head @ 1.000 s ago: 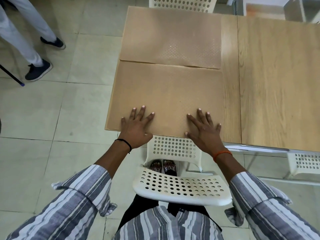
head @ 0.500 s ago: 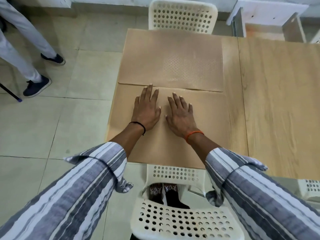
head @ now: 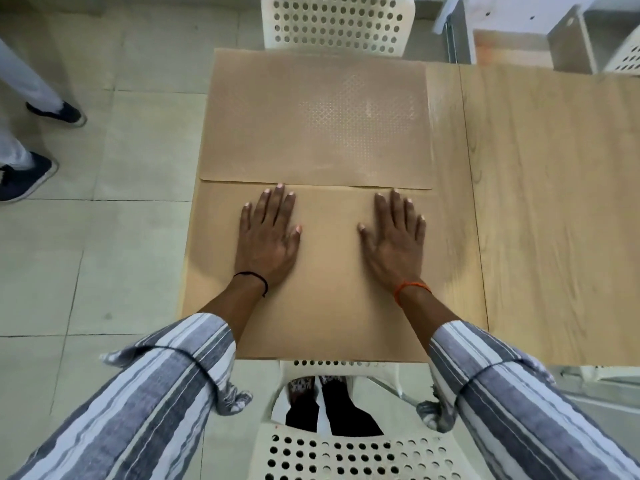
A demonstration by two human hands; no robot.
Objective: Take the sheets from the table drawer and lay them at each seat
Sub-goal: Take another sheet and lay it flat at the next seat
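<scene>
Two tan textured sheets lie on the wooden table. The near sheet covers the table's near left end in front of the white chair. The far sheet lies beyond it, its near edge overlapping the near sheet, in front of the far white chair. My left hand and my right hand press flat on the near sheet with fingers straight and spread, fingertips close to the far sheet's edge. The drawer is out of sight.
A person's legs and dark shoes stand on the tiled floor at the left. White furniture and another perforated chair sit at the back right. Bare wood table top extends to the right.
My hands slid from the sheet's near edge up to its middle, side by side, and have now spread apart toward its left and right. My view moved forward over the table.
</scene>
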